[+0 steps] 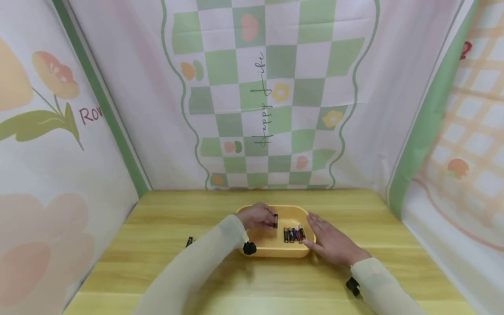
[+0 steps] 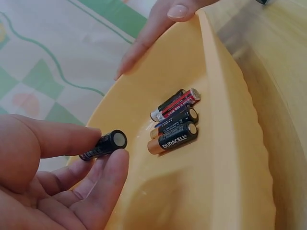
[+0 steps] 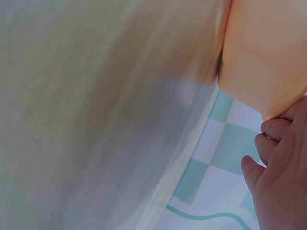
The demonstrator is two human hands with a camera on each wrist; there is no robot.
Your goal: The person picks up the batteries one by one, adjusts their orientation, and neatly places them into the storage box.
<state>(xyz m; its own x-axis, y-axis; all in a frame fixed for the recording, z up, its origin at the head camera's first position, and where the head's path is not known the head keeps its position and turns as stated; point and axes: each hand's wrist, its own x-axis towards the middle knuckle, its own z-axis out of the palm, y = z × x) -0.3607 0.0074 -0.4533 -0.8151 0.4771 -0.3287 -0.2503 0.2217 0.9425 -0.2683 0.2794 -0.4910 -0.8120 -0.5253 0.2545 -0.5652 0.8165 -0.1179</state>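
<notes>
My left hand (image 1: 257, 215) is over the left part of a yellow plastic tray (image 1: 271, 252). It pinches a black battery (image 2: 106, 145) between thumb and forefinger, one flat end facing the left wrist camera. Several more batteries (image 1: 293, 234) lie side by side on the tray's floor toward the right; one in black and copper (image 2: 173, 138) reads DURACELL, and a red one (image 2: 181, 103) lies behind it. At the tray's right end my right hand (image 1: 334, 243) rests against the rim, its fingers extended along the side and its thumb near the front corner.
Left of the tray, a dark battery-like object (image 1: 190, 241) lies on the wood-patterned table (image 1: 334, 293), partly hidden by my left sleeve. Printed cloth (image 1: 271, 96) hangs behind the table and on both sides. A black wrist device (image 1: 250, 248) sits beside the tray's front edge.
</notes>
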